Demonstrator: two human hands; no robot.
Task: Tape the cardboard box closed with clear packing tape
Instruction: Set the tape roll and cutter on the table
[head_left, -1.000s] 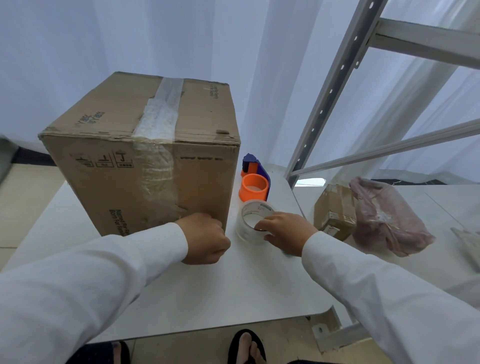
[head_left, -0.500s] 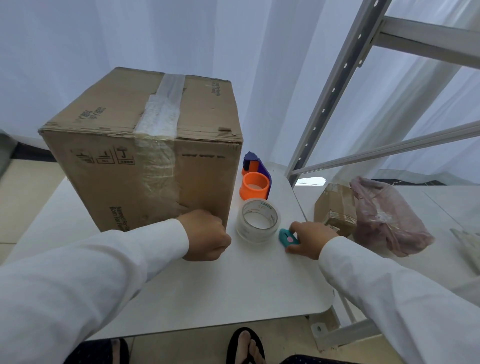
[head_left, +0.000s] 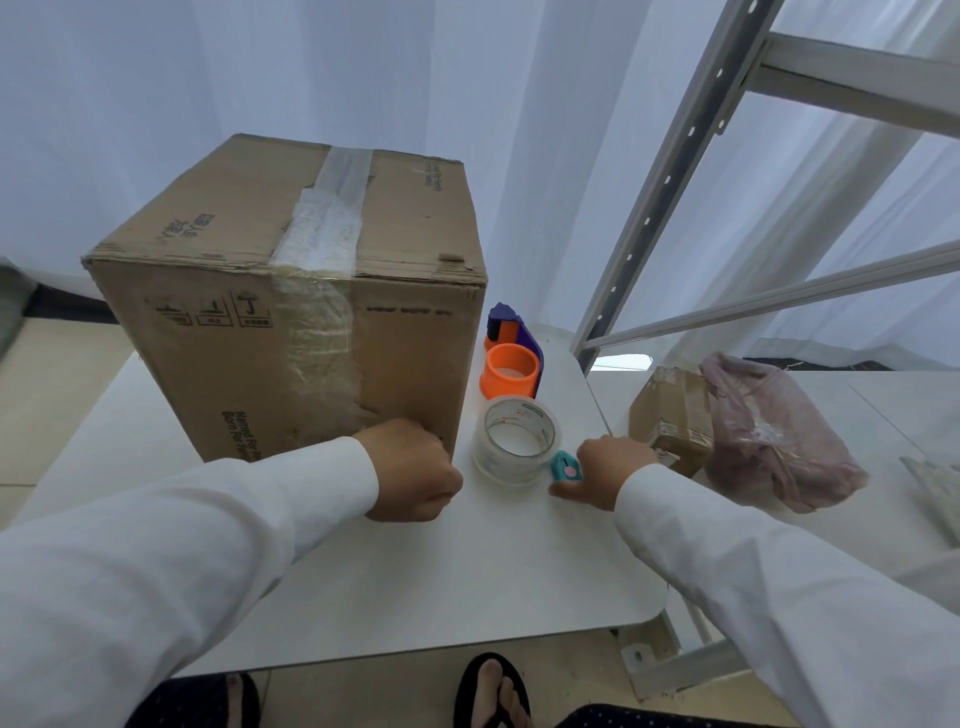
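Note:
A large brown cardboard box (head_left: 218, 322) stands on the white table (head_left: 415, 582), its flaps down and a strip of clear tape running along the top seam and down the near face. A roll of clear packing tape (head_left: 517, 440) lies flat just right of the box's near corner. My left hand (head_left: 415, 470) is a closed fist resting on the table against the box's lower right corner. My right hand (head_left: 605, 473) lies right of the roll, fingers curled on a small teal cutter (head_left: 565, 466).
An orange and purple tape dispenser (head_left: 511, 358) stands behind the roll. A small cardboard parcel (head_left: 670, 415) and a pinkish plastic bag (head_left: 774, 436) lie on an adjoining table at right. A metal shelf frame (head_left: 670, 176) rises behind. My feet show below the table's front edge.
My right hand left the tape roll, moved right and closed on the teal cutter. The left fist and the box have stayed put.

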